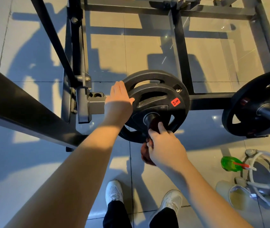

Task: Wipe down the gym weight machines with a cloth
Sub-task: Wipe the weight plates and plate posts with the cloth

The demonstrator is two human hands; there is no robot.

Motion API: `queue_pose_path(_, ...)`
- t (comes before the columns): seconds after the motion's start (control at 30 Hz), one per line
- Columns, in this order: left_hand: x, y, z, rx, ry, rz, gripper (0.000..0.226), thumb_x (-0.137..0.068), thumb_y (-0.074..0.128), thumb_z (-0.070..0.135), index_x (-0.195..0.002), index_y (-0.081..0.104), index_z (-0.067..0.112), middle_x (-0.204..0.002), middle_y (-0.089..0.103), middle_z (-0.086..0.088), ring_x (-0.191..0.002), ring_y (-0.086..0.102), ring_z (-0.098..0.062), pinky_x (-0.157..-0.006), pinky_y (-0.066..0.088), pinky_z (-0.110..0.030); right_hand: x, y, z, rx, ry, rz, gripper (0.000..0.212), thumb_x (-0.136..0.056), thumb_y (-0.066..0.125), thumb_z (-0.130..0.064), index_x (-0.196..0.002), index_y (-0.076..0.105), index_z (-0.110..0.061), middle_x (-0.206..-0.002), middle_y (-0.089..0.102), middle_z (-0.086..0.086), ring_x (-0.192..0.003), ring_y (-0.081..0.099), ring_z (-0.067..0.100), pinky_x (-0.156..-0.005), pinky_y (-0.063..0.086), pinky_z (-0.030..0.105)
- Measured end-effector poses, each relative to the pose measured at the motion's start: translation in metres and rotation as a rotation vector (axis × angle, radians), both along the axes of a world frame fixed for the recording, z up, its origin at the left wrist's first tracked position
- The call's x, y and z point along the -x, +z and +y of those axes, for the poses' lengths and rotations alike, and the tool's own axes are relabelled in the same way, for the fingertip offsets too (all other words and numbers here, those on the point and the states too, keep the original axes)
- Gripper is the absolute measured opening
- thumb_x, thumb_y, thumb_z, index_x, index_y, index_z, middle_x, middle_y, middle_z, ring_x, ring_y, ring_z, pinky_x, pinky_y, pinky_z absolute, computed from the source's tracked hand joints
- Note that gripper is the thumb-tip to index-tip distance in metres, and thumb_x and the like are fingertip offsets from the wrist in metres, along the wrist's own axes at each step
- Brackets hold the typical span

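Two black weight plates (pixel 155 97) sit stacked on a horizontal peg of the dark machine frame (pixel 75 63); the front one carries a red 5 KG sticker. My left hand (pixel 119 97) lies flat with straight fingers against the plates' left rim. My right hand (pixel 164 143) grips a dark maroon cloth (pixel 145 153) and holds it around the end of the peg (pixel 149 117) at the plates' hub. Part of the cloth hangs below my palm.
A second black plate on a chrome bar (pixel 254 104) stands to the right. At the lower right a green spray bottle (pixel 229 162) sits in a white wire carrier (pixel 254 183). A thick dark beam (pixel 15 102) crosses the left. My white shoes (pixel 114 191) stand on the tiled floor.
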State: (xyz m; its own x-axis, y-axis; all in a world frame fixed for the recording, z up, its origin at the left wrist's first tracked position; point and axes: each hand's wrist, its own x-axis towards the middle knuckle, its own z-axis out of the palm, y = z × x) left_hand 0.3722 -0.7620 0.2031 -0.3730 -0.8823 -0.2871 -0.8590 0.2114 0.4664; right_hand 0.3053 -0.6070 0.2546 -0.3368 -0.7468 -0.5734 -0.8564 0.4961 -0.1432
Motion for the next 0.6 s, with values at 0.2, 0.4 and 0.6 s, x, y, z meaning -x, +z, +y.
queue_pose_path(0.2,-0.001,-0.001,-0.001,-0.01,0.008,0.005,0.053,-0.092,0.054,0.023,-0.137,0.034,0.002,-0.14,0.039,-0.017,-0.125,0.042,-0.036,-0.099,0.04,-0.052,-0.01,-0.015,-0.02,-0.048,0.058,0.187,0.043,-0.096,0.05,-0.023,-0.139,0.046,-0.016,-0.157,0.017,0.01,-0.13,0.034,0.036,-0.1,0.041,0.041)
queue_pose_path(0.4,0.0,0.0,-0.001,-0.013,0.013,0.017,0.056,-0.092,0.055,0.022,-0.14,0.033,0.003,-0.144,0.036,-0.015,-0.128,0.04,-0.034,-0.101,0.039,-0.051,-0.008,-0.022,-0.022,-0.072,0.229,0.195,0.038,-0.095,0.049,-0.017,-0.133,0.054,-0.014,-0.157,0.024,0.007,-0.14,0.022,0.035,-0.111,0.027,0.043)
queue_pose_path(0.6,-0.001,0.0,0.0,-0.024,0.009,0.031,0.058,-0.093,0.053,0.022,-0.143,0.03,0.002,-0.147,0.033,-0.016,-0.131,0.037,-0.034,-0.105,0.036,-0.051,-0.006,-0.02,-0.029,-0.194,0.382,0.17,0.04,-0.096,0.048,-0.02,-0.135,0.052,-0.014,-0.156,0.031,0.004,-0.147,0.008,0.029,-0.118,0.014,0.044)
